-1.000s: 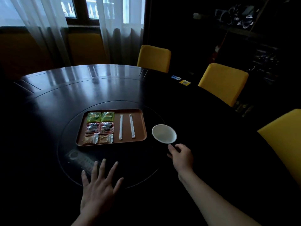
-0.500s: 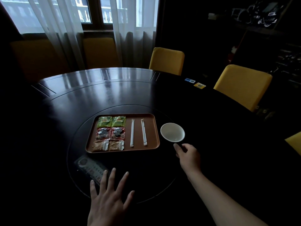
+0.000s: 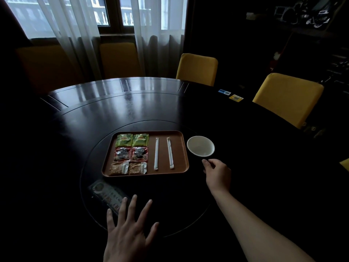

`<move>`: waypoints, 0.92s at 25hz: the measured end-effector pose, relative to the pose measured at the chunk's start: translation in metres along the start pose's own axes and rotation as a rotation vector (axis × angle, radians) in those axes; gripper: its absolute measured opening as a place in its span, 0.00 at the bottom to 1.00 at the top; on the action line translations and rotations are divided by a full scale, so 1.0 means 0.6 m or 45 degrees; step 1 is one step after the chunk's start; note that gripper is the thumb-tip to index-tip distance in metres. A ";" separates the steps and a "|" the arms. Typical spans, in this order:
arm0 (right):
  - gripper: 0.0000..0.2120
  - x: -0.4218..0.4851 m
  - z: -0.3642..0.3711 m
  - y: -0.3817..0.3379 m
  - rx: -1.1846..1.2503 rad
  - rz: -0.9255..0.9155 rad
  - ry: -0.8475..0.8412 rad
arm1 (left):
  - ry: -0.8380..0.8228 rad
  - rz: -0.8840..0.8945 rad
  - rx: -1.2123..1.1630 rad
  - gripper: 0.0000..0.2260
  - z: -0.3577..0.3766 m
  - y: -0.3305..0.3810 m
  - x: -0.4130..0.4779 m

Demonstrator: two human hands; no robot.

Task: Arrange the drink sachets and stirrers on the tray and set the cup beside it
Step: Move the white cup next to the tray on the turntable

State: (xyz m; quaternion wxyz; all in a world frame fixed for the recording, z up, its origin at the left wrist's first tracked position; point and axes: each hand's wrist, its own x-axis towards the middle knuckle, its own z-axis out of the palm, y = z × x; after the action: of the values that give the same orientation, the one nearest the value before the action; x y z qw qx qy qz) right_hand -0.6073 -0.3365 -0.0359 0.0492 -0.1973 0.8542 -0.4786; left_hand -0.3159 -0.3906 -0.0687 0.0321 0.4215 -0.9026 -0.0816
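Tray: I saw the brown tray lying flat on the inner disc of the dark round bench, a little left of centre.
Tray, left half: six drink sachets lay in two columns and three rows, edges close together. The far row was a pair of green sachets, the middle row a pair of red sachets, the near row a pair of tan sachets.
Tray, right half: two white wrapped stirrers lay side by side, apart from each other, running from far to near. The left one sat just right of the sachets; the right one leaned slightly.
Cup: the white cup stood upright on the bench just beside the tray's right edge, not touching it as far as I could tell. I saw nothing inside it.
Right hand: my right hand hovered just near of the cup, fingers loosely curled, holding nothing and apart from the rim.
Left hand: my left hand was spread wide with fingers splayed, palm down, over the near part of the bench, gripping nothing.
Card: a dim printed card lay near of the tray, partly under my left fingertips.
Chairs: yellow chairs stood at the far right side.
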 end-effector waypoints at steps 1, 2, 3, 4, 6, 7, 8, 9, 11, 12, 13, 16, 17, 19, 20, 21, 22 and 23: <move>0.11 0.003 0.004 -0.001 -0.013 -0.010 0.003 | 0.012 0.003 0.000 0.28 0.000 0.001 0.001; 0.11 0.006 0.008 -0.002 -0.016 -0.019 0.003 | 0.020 0.003 -0.002 0.28 0.001 0.001 0.002; 0.11 0.009 0.011 -0.003 -0.012 -0.024 0.004 | 0.035 0.008 -0.002 0.29 0.003 0.001 0.002; 0.11 0.012 0.014 -0.003 -0.017 -0.032 0.007 | 0.049 0.013 0.001 0.29 0.003 0.000 0.001; 0.12 0.018 0.019 -0.004 -0.052 -0.035 0.010 | 0.053 0.013 -0.005 0.29 0.003 0.000 -0.001; 0.12 0.021 0.021 -0.006 -0.062 -0.025 0.009 | 0.050 0.015 -0.009 0.29 0.002 0.000 -0.001; 0.12 0.023 0.022 -0.007 -0.059 -0.008 0.002 | 0.045 0.020 -0.010 0.29 0.001 0.000 -0.002; 0.12 0.025 0.024 -0.009 -0.051 0.015 -0.010 | 0.043 0.024 -0.007 0.29 0.001 0.000 -0.003; 0.12 0.029 0.027 -0.009 -0.031 0.041 -0.029 | 0.036 0.023 0.004 0.29 0.000 0.002 -0.002; 0.11 0.029 0.028 -0.008 -0.018 0.043 -0.033 | 0.041 0.023 0.010 0.29 -0.001 0.002 -0.003; 0.11 0.027 0.027 -0.010 -0.008 0.055 -0.041 | 0.044 0.026 0.016 0.29 -0.004 0.003 -0.003; 0.10 0.031 0.023 -0.015 0.007 0.084 -0.060 | 0.043 0.015 0.063 0.28 -0.015 0.007 -0.010; 0.10 0.030 0.022 -0.017 -0.002 0.097 -0.070 | 0.049 0.006 0.080 0.29 -0.019 0.008 -0.014; 0.11 0.032 0.020 -0.017 -0.003 0.109 -0.074 | 0.066 0.004 0.075 0.29 -0.022 0.010 -0.016; 0.11 0.031 0.021 -0.015 0.006 0.102 -0.075 | 0.066 0.000 0.068 0.30 -0.022 0.010 -0.017; 0.10 0.029 0.021 -0.018 0.011 0.094 -0.070 | 0.069 0.005 0.060 0.30 -0.023 0.009 -0.016; 0.09 0.028 0.020 -0.021 0.034 0.099 -0.070 | 0.068 0.002 0.059 0.30 -0.023 0.009 -0.015; 0.08 0.024 0.017 -0.025 0.050 0.117 -0.080 | 0.053 0.007 0.068 0.30 -0.026 0.009 -0.018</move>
State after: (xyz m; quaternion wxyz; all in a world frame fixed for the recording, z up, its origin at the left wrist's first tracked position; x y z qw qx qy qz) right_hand -0.6132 -0.3571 -0.0271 0.1019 -0.1718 0.8508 -0.4861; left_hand -0.3112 -0.3806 -0.0524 0.0398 0.4214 -0.9047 -0.0487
